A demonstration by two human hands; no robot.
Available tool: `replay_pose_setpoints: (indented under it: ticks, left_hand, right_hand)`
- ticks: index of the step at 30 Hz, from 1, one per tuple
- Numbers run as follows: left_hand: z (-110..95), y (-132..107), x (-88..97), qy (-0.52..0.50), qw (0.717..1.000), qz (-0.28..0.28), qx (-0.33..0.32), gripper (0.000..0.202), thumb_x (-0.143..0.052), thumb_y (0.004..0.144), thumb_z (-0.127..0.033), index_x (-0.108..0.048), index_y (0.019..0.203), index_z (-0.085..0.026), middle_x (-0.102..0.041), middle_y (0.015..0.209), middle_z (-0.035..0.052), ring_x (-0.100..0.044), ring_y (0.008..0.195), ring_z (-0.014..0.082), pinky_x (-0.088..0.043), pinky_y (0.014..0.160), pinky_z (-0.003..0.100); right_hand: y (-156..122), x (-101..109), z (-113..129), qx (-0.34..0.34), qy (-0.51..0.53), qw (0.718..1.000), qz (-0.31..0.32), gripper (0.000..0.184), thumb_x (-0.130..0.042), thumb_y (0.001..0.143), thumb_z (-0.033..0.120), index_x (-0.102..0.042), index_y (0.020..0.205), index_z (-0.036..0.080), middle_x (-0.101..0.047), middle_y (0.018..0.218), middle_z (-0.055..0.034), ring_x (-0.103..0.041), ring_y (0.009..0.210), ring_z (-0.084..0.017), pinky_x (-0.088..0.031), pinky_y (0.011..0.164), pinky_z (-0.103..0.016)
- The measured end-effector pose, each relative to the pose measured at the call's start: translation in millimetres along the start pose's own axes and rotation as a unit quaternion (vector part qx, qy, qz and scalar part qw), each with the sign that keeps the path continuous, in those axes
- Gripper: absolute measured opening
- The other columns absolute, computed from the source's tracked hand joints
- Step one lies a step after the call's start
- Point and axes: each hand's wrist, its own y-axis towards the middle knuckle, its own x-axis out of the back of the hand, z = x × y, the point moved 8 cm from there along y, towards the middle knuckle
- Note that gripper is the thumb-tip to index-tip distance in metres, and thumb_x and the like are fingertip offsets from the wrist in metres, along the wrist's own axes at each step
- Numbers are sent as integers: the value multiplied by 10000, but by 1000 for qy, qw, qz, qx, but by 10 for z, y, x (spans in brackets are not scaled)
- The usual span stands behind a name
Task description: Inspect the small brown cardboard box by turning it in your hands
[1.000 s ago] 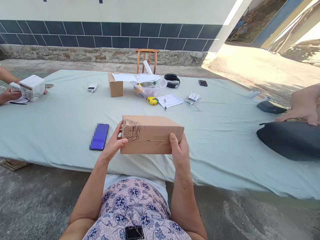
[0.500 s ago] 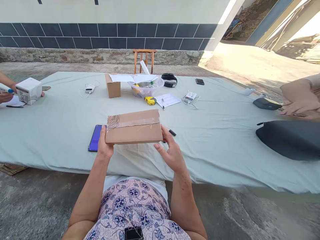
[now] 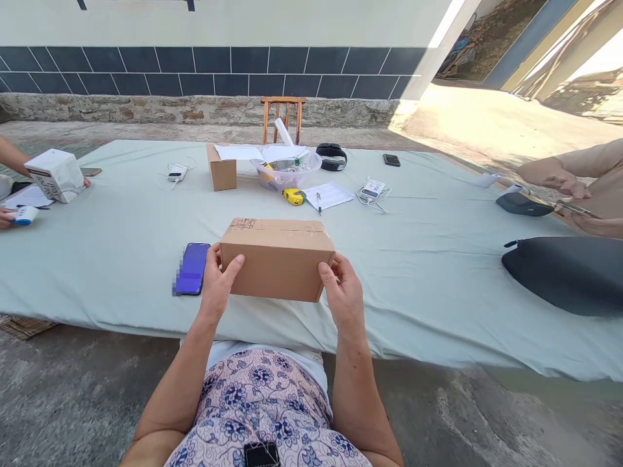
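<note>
A brown cardboard box [image 3: 277, 266] is between my two hands near the table's front edge, its long side facing me. Dark scribbles mark the left end of its top, and clear tape shows there too. My left hand [image 3: 219, 282] grips the left end, thumb on the front face. At the right end, my right hand [image 3: 342, 285] holds the corner, thumb also on the front. A phone with a blue-violet screen [image 3: 193, 269] lies on the cloth just left of my left hand. Whether the box's underside touches the table I cannot tell.
Farther back stand a smaller cardboard box [image 3: 223, 175] and a clear plastic basin [image 3: 287, 178]. A yellow tape measure [image 3: 294, 196], a written sheet [image 3: 329, 196] and a white power bank [image 3: 372, 189] lie nearby. A black case [image 3: 564, 272] is at right. Other people's hands are at both sides.
The box has tipped so its long side now faces me, and it has shifted slightly right. My right thumb has closed onto its front. At left, a person's hand has lowered a white-and-blue object.
</note>
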Motion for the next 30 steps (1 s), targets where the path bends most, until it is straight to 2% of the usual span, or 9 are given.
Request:
replay_pose_setpoints:
  ticks: [2,5,10,15,18,21,26,30]
  left_hand:
    - [32,20,35,1,1000,-11,5,583,-811,812,-594,-593,1232,-253,-681,1242,89,-664,1110,243,-543,862,336]
    - [68,62,93,-7,1000,-27,14,596,-790,797,-680,-623,1168,-245,-687,1191,74,-663,1063,223,-542,819,317]
    - [157,146,189,-41,996,-46,57,670,-804,671,-804,-671,983,-226,-731,1073,72,-677,951,218,-549,724,303]
    - [207,202,194,-88,992,-18,92,696,-862,594,-767,-732,970,-196,-781,998,78,-724,954,258,-590,779,349]
    - [139,209,206,-116,991,-21,69,613,-862,644,-691,-753,992,-199,-801,1011,72,-742,1012,274,-601,829,359]
    - [37,192,211,-120,992,-19,35,556,-824,707,-657,-769,1025,-205,-808,1066,73,-737,1057,279,-592,839,349]
    - [-51,122,150,-63,997,34,15,634,-687,810,-746,-782,1133,-209,-796,1145,104,-712,1116,297,-551,799,341]
    - [-129,60,48,7,994,105,-35,632,-707,847,-686,-740,1267,-214,-743,1309,115,-653,1226,310,-519,928,361]
  right_hand:
    - [-19,-32,51,15,-25,1000,9,580,-669,901,630,-678,1326,235,-745,1184,-112,-690,999,-254,-608,726,-375]
    - [-62,-51,168,68,-63,996,3,579,-678,905,579,-651,1400,280,-706,1231,-102,-670,1027,-253,-614,751,-392]
    - [-128,-100,304,146,-72,986,47,568,-645,952,553,-603,1471,326,-634,1427,-120,-651,1197,-284,-616,917,-455]
    - [-115,-36,305,170,-12,980,104,647,-629,958,625,-549,1530,333,-555,1577,-113,-597,1362,-319,-556,1086,-499]
    - [-90,3,258,161,16,978,135,760,-671,917,660,-482,1582,343,-534,1621,-106,-587,1404,-333,-545,1110,-507]
    - [-54,13,186,135,45,979,144,775,-709,901,637,-484,1580,336,-545,1624,-111,-582,1426,-329,-549,1107,-493]
    - [45,71,14,46,72,995,57,767,-644,905,716,-575,1507,246,-666,1494,-156,-639,1354,-344,-566,1071,-499]
    - [59,72,-68,-8,68,997,28,784,-648,875,763,-627,1439,219,-759,1315,-156,-689,1241,-346,-583,1006,-489]
